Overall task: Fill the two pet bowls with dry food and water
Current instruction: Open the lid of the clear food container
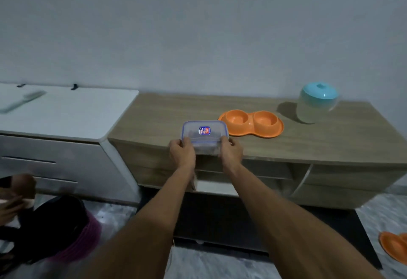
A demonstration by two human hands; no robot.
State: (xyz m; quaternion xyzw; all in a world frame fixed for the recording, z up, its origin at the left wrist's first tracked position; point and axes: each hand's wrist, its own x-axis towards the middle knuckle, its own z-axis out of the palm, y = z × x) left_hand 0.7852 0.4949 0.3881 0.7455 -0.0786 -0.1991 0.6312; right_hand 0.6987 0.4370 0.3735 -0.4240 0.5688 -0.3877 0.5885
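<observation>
A clear plastic food container (pixel 203 134) with a blue-trimmed lid and a sticker sits at the front edge of the wooden cabinet top (pixel 319 137). My left hand (pixel 181 152) grips its left side and my right hand (pixel 231 151) grips its right side. Just behind and right of it lies an orange double pet bowl (pixel 252 123), both cups looking empty. A translucent jug with a teal lid (pixel 316 104) stands at the back right, upright.
A white cabinet (pixel 66 111) adjoins on the left, with a comb-like object (pixel 24 100) on it. Another person's hand and dark clothing (pixel 33 223) are at lower left. A second orange dish (pixel 394 248) lies on the floor at lower right.
</observation>
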